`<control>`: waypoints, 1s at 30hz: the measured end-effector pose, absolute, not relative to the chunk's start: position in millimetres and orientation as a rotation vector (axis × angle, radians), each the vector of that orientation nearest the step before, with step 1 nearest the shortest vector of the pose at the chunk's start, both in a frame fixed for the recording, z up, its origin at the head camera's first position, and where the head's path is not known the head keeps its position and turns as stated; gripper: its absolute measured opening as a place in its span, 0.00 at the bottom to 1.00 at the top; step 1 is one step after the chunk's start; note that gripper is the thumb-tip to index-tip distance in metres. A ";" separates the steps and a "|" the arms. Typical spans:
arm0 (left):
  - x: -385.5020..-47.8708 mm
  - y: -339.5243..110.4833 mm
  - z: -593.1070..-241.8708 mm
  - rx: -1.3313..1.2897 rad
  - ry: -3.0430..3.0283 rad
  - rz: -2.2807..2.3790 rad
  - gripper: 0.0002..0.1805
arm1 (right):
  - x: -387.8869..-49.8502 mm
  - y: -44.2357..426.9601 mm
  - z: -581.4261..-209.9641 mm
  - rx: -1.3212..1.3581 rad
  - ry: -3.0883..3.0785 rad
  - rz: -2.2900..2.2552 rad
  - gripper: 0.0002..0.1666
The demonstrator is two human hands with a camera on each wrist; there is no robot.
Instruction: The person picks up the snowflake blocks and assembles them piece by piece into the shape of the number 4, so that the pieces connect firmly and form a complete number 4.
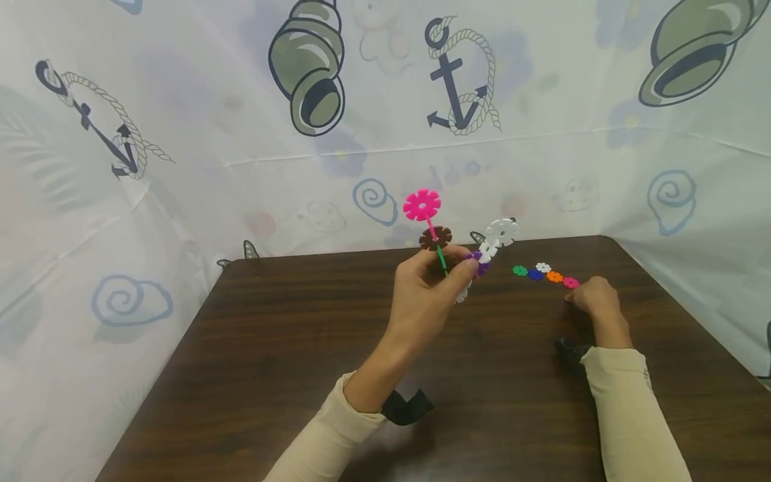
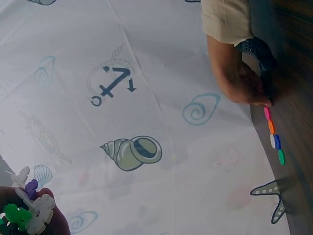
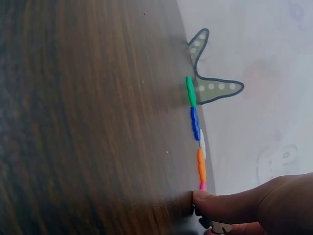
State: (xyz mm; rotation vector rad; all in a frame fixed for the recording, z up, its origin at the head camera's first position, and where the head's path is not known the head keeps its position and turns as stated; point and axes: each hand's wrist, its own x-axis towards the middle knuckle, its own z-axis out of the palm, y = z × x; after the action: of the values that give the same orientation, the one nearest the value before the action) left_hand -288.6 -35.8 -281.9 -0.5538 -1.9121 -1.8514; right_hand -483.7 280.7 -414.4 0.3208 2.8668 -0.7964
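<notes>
In the head view, my left hand (image 1: 424, 291) pinches a joined chain of notched, flower-shaped plastic discs. A pink disc (image 1: 422, 205) tops one end above a brown disc (image 1: 436, 237) and a green one. Purple and white discs (image 1: 502, 231) stick out on the other side. Part of the chain is hidden by the fingers. My right hand (image 1: 596, 301) is low over the table, fingertips beside a pink disc (image 1: 571, 282) in a row of loose discs. In the right wrist view, a greyish disc (image 3: 221, 228) shows between thumb and finger, partly hidden.
Green (image 1: 520, 270), blue (image 1: 535, 274), white (image 1: 543, 267) and orange discs (image 1: 554, 276) lie near the back right of the dark wooden table (image 1: 289, 348). A printed white cloth (image 1: 385, 147) hangs behind it. Black straps (image 1: 407, 408) sit at the wrists.
</notes>
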 end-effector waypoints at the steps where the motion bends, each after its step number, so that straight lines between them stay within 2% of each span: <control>1: -288.5 -35.6 -281.6 -0.554 -1.911 -1.853 0.08 | -483.3 280.8 -413.5 0.306 2.867 -0.779 0.38; 7: -288.9 -34.8 -280.1 -0.556 -1.892 -1.872 0.08 | -478.5 278.4 -402.7 0.198 2.832 -0.839 0.32; 14: -289.0 -35.3 -280.3 -0.561 -1.895 -1.859 0.08 | -467.5 267.9 -373.3 0.044 2.843 -0.998 0.34; 19: -288.6 -36.4 -281.0 -0.567 -1.908 -1.828 0.08 | -449.8 253.3 -345.9 -0.075 2.925 -1.078 0.36; 30: -288.6 -36.6 -279.8 -0.628 -1.844 -1.849 0.06 | -397.3 214.4 -282.4 -0.420 3.025 -1.311 0.30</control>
State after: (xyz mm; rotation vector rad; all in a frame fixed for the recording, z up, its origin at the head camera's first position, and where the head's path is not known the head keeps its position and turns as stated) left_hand -288.6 -36.6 -279.8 -0.6280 -1.8442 -1.8488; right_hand -397.3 214.4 -282.4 -0.4202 3.0249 -1.3107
